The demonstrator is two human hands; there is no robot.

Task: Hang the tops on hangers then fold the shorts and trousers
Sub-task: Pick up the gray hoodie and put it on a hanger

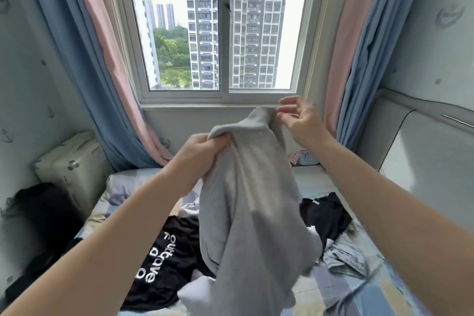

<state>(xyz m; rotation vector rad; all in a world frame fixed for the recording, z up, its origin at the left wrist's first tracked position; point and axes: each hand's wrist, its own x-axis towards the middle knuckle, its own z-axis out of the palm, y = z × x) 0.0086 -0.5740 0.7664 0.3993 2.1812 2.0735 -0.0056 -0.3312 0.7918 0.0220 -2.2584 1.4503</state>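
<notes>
Both forearms reach up from the lower corners. Left hand clenches a bunch of the grey garment, which hangs lengthwise below it over the bed. Right hand, fingers loose and holding nothing, hovers just beside its top edge. Beneath lie a black printed top, another black garment and denim; no hanger or basket shows.

The grey garment runs off the bottom edge and hides part of the black printed top; the dark heap at left is blurred.
</notes>
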